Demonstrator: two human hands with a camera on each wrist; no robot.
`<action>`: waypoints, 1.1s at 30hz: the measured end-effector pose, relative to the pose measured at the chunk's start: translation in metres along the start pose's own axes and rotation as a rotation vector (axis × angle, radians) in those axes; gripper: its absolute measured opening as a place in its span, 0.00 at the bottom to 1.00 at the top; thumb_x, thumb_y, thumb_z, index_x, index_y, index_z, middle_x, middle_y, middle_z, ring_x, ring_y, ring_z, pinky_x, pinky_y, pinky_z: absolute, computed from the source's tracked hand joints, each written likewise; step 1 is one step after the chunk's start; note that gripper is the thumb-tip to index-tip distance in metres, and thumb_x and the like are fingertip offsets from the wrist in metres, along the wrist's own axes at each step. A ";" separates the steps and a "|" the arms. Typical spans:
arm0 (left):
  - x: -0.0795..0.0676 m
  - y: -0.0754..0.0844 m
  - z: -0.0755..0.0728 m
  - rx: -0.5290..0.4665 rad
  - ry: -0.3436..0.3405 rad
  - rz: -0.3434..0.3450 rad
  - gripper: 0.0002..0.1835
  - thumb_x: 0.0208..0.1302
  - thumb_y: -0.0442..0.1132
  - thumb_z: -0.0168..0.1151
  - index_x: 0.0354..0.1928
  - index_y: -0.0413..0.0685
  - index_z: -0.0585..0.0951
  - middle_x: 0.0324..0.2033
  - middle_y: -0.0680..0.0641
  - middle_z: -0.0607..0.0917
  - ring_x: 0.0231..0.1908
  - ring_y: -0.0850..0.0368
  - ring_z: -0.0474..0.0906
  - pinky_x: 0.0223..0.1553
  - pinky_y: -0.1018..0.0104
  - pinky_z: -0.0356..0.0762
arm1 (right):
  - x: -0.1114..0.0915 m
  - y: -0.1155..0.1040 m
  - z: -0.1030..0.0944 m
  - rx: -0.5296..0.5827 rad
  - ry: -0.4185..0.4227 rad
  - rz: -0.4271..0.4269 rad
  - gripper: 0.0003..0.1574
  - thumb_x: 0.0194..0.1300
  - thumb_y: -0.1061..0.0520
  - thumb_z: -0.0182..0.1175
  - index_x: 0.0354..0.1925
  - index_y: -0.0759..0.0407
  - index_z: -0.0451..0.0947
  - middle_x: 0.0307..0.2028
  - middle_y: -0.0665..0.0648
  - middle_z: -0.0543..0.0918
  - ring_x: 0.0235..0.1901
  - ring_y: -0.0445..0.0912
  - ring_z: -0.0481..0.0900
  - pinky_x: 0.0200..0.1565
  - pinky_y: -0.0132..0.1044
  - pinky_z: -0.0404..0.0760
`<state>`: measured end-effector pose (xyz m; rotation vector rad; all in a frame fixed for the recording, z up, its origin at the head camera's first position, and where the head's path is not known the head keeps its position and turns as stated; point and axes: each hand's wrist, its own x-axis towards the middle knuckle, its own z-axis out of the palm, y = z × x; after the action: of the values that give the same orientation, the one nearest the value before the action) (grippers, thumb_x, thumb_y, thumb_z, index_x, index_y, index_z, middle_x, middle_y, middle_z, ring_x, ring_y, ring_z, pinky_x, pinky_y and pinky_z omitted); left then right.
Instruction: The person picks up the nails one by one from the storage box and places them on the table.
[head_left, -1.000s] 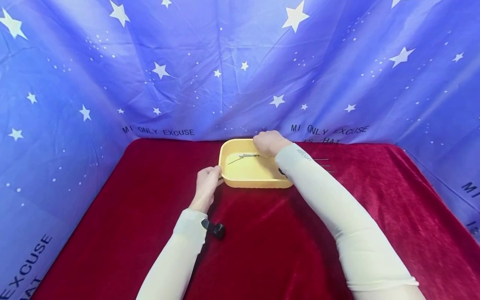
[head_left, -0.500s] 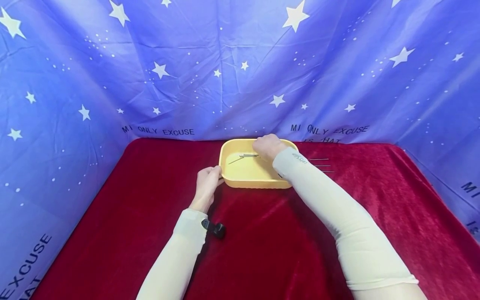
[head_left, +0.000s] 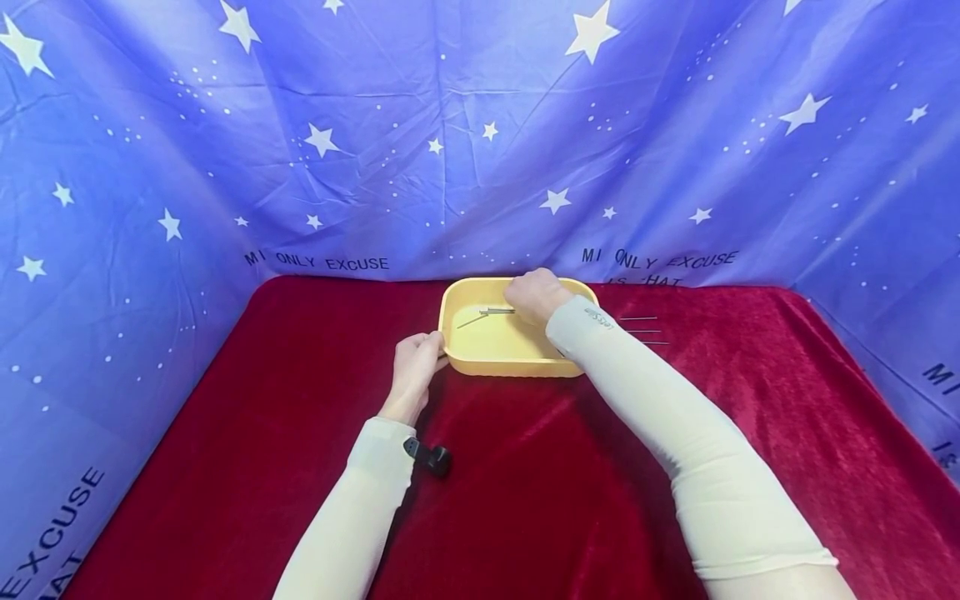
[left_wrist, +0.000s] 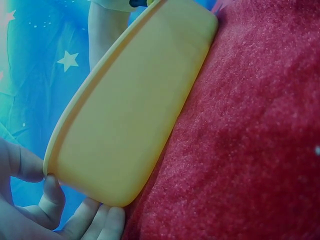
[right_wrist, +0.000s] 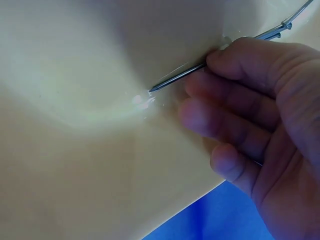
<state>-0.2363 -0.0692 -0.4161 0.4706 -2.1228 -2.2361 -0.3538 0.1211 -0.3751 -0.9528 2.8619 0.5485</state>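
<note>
A yellow rectangular plastic tray (head_left: 502, 367) stands at the back middle of the red cloth. My left hand (head_left: 414, 367) pinches its left rim between thumb and index finger, and other fingertips (left_wrist: 114, 222) touch the outer wall low down. Inside the tray, my right hand (head_left: 536, 296) pinches steel nails (right_wrist: 177, 78) between thumb and forefinger. One pointed tip sticks out low over the tray floor, while nail heads (right_wrist: 285, 26) show on the thumb's other side. How many nails are gripped I cannot tell. Another nail (head_left: 472, 321) lies slanted on the tray floor, left of the hand.
To the right of the tray, 3 thin nails (head_left: 645, 331) lie side by side on the red cloth (head_left: 525, 483), partly hidden by the right sleeve (head_left: 675, 442). Blue star-printed curtains (head_left: 450, 125) hang behind and along both sides.
Over the second my right hand has shifted slightly left and down inside the tray, uncovering the tray's back right corner. My left hand and the tray have stayed in place.
</note>
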 end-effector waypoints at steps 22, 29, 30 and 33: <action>0.000 -0.002 0.000 -0.016 0.008 0.000 0.08 0.50 0.32 0.49 0.17 0.40 0.65 0.22 0.47 0.69 0.35 0.54 0.77 0.45 0.59 0.81 | -0.016 0.007 -0.034 0.167 0.002 -0.020 0.05 0.56 0.59 0.58 0.25 0.51 0.75 0.27 0.53 0.78 0.29 0.49 0.76 0.34 0.46 0.79; 0.000 -0.002 0.001 -0.015 0.006 0.000 0.09 0.50 0.32 0.49 0.17 0.42 0.66 0.25 0.46 0.73 0.39 0.52 0.79 0.45 0.59 0.81 | -0.030 0.014 -0.041 0.225 0.042 -0.017 0.12 0.55 0.58 0.57 0.19 0.50 0.67 0.18 0.50 0.67 0.23 0.46 0.67 0.26 0.41 0.71; -0.001 -0.002 0.001 -0.016 0.006 0.001 0.09 0.51 0.32 0.50 0.16 0.42 0.66 0.26 0.45 0.74 0.40 0.52 0.79 0.45 0.59 0.81 | -0.031 0.016 -0.041 0.231 0.049 -0.018 0.13 0.55 0.59 0.57 0.18 0.50 0.65 0.18 0.50 0.65 0.22 0.45 0.65 0.25 0.40 0.69; -0.001 -0.003 0.001 -0.015 0.007 0.001 0.09 0.51 0.32 0.50 0.16 0.43 0.66 0.27 0.45 0.75 0.41 0.51 0.79 0.45 0.59 0.81 | -0.037 0.019 -0.041 0.239 0.069 -0.020 0.14 0.53 0.61 0.55 0.18 0.50 0.62 0.18 0.49 0.62 0.22 0.44 0.63 0.25 0.38 0.66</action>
<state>-0.2348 -0.0679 -0.4184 0.4760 -2.1009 -2.2447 -0.3336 0.1413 -0.3249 -0.9753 2.8878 0.1688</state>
